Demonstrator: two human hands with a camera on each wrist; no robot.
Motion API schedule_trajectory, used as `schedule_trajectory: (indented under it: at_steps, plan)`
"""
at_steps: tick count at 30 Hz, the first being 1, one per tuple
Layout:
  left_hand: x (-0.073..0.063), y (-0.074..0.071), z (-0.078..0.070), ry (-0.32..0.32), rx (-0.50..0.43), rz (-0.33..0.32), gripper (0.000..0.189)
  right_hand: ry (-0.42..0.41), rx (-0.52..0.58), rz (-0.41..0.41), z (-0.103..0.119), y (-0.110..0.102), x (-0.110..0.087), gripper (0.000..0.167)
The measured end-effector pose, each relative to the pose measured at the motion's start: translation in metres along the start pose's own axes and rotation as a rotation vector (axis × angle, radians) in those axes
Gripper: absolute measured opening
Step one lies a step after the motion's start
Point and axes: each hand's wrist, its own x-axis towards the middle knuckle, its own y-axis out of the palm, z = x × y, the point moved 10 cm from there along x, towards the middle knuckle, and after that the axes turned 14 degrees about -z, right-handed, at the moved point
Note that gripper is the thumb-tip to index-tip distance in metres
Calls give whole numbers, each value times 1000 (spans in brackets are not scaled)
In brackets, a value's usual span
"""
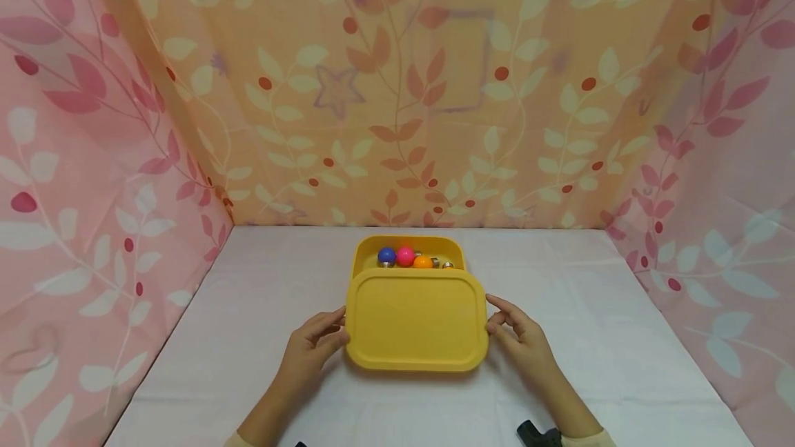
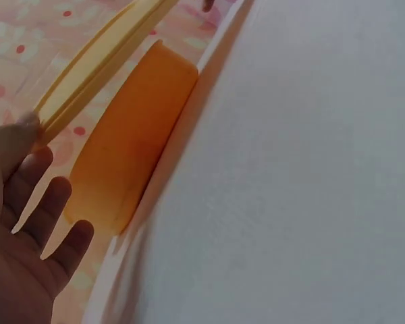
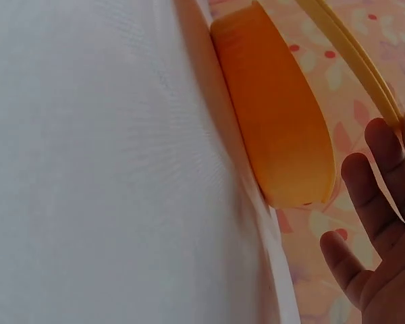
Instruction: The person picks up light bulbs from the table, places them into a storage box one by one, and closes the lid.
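A yellow rectangular lid (image 1: 417, 321) with rounded corners is held by both hands above the table. My left hand (image 1: 315, 341) pinches its left edge between thumb and fingers, and my right hand (image 1: 519, 330) pinches the right edge. In both wrist views the lid stands apart from the yellow box (image 2: 131, 138), which rests on the table. The lid covers the near part of the box in the head view. Inside the box's far part lie a blue ball-shaped bulb (image 1: 386, 256), a pink one (image 1: 406, 256) and an orange one (image 1: 423, 263) with metal bases.
A white cloth (image 1: 267, 274) covers the table. Patterned curtains with leaves, orange at the back (image 1: 397, 88) and pink at the sides, enclose it. A black device (image 1: 539, 434) sits at the right wrist.
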Motion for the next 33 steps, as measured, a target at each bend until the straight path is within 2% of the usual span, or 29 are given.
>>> schedule_trajectory:
  at_steps: [2,4,8,11,14,17,23,26,28,33]
  plan:
    - [0,1,-1,22,17,38,52,-1,36,47,1,2,-1,59]
    - [1,2,-3,51,45,73,57,-2,63,113,2,5,-2,70]
    - [0,2,-9,131,120,149,72,-1,42,238,4,11,-7,96]
    - [-1,1,-14,179,186,186,83,10,-20,261,3,13,-8,102]
    - [0,2,-20,221,206,211,90,-2,-21,255,6,15,-6,106]
    - [1,4,-24,220,195,228,93,-26,7,245,12,16,-3,110]
    - [9,9,-23,126,236,244,97,-16,14,252,15,16,9,112]
    - [17,11,-26,125,251,253,98,9,-8,263,12,15,15,113]
    - [24,13,-28,150,250,260,97,31,-20,264,9,14,21,114]
    - [48,20,-28,173,215,264,94,105,-63,253,2,13,38,115]
